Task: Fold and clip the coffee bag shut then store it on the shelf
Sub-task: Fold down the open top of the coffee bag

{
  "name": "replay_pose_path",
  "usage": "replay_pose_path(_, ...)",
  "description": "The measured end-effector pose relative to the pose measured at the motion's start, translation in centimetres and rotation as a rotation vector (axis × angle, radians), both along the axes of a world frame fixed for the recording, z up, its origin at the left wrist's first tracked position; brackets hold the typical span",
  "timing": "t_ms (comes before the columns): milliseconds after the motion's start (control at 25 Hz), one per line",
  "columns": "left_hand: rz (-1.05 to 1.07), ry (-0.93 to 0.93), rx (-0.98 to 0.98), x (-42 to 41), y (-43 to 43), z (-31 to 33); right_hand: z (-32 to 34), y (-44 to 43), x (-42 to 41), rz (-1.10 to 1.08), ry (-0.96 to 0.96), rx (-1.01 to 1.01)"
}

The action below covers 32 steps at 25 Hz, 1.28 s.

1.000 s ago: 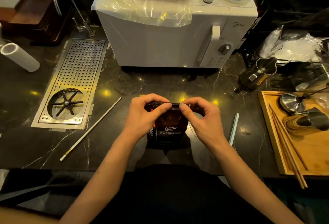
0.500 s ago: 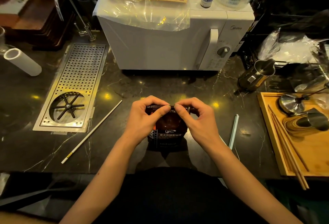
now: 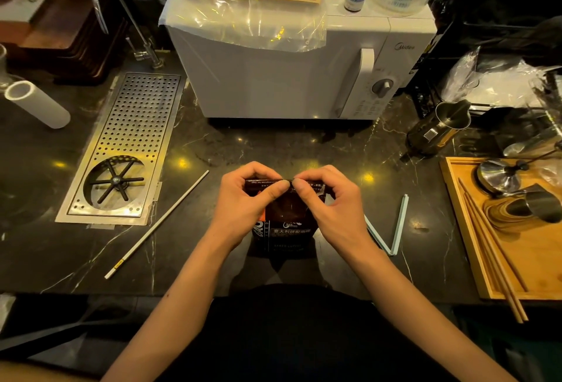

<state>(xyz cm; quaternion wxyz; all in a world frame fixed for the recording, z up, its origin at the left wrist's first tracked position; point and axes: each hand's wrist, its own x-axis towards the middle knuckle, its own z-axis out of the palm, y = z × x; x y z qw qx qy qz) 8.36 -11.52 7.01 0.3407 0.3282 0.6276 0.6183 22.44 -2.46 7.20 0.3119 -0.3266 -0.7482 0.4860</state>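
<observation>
The coffee bag (image 3: 289, 223) stands upright on the dark marble counter (image 3: 213, 144). The left hand (image 3: 246, 199) and right hand (image 3: 331, 202) each pinch its glossy top edge, thumbs meeting, probably to press the fold flat. The pale, open V-shaped clip (image 3: 398, 223) waits just beside the right wrist.
</observation>
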Motion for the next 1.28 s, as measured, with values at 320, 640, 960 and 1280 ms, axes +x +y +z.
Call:
replay_pose_path(320,0.021,-0.008,-0.003,0.1,-0.1,-0.5,-0.4,-0.8,-0.6,-0.084,-0.001,0.138)
replay_pose_path(640,0.037,0.024,-0.01,0.4,0.0,-0.3,-0.5,-0.8,-0.8,-0.175,0.045,0.08)
replay_pose_path(960,0.138,-0.132,0.036,0.7,0.3,-0.8,-0.1,-0.5,-0.8,-0.244,0.098,-0.156)
replay_pose_path(1280,0.066,-0.092,0.055,0.2,0.2,-0.9,0.1,0.5,-0.3,-0.138,0.035,-0.206)
